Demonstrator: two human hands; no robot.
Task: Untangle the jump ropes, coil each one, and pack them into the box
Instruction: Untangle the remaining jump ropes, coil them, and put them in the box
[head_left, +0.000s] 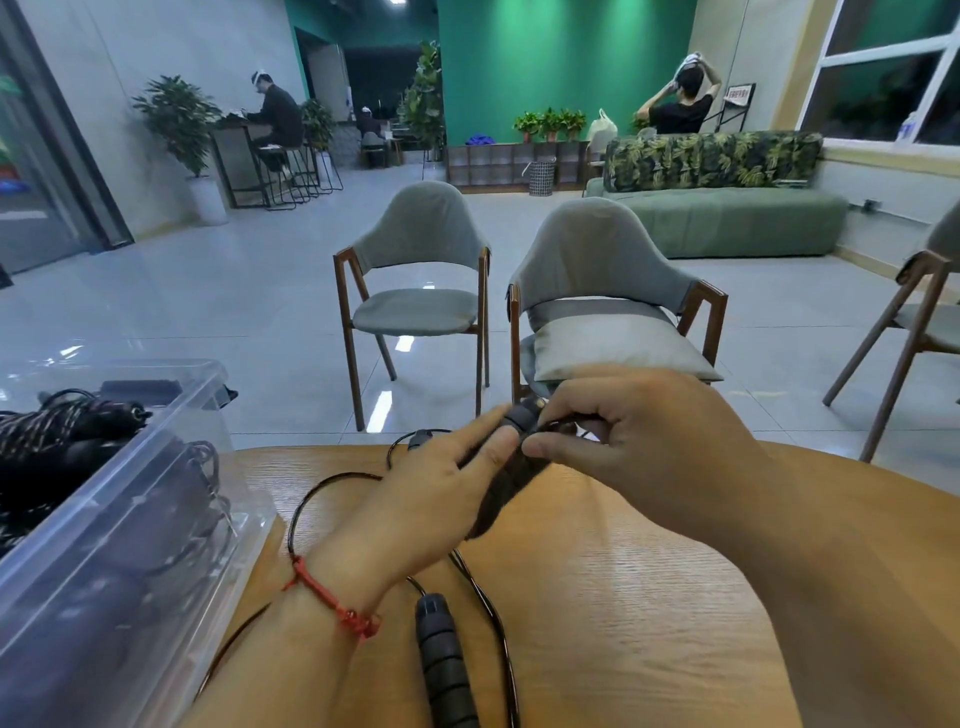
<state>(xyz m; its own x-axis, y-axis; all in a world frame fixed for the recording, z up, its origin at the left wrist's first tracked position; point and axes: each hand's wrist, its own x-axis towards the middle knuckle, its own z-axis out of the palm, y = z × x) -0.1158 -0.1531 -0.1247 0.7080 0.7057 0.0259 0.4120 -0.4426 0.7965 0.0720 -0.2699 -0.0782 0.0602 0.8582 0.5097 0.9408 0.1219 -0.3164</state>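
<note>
A black jump rope lies on the wooden table (649, 597). One black handle (506, 478) is lifted above the far table edge; my left hand (436, 493) holds it, fingers running along it. My right hand (634, 441) pinches the thin black cord (306, 499) where it leaves that handle's top. The cord loops across the table to the second ridged handle (441, 654), which lies flat near me. A clear plastic box (104, 545) at the left holds other coiled ropes, one of them a dark braided rope (41, 441).
Two grey chairs (421, 291) (613, 301) stand just beyond the table's far edge, the right one with a cushion. A third chair (924, 312) is at the far right. The box's lid (156, 374) sits behind the box. People sit far back in the room.
</note>
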